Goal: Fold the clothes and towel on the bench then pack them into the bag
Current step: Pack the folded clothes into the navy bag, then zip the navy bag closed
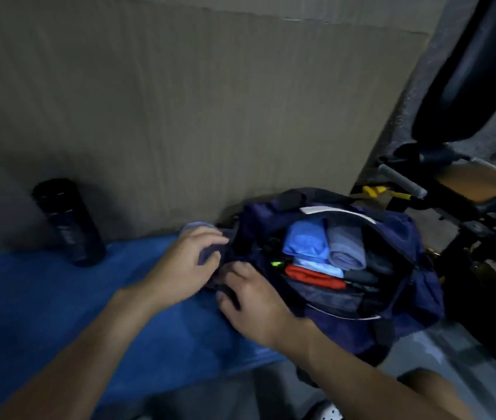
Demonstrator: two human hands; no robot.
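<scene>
Bag (407, 234): right end of the bench (58, 298)
Clothes (307, 241): inside the bag
Bottle (69, 221): left on the bench, well apart from the bag

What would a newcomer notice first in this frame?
The open navy bag sits centre right, a blue roll, a grey roll and a red item packed inside. At its left end the left hand grips a greyish-blue cloth and the right hand rests on the bag's edge. A black bottle stands far left on the blue bench.
</scene>
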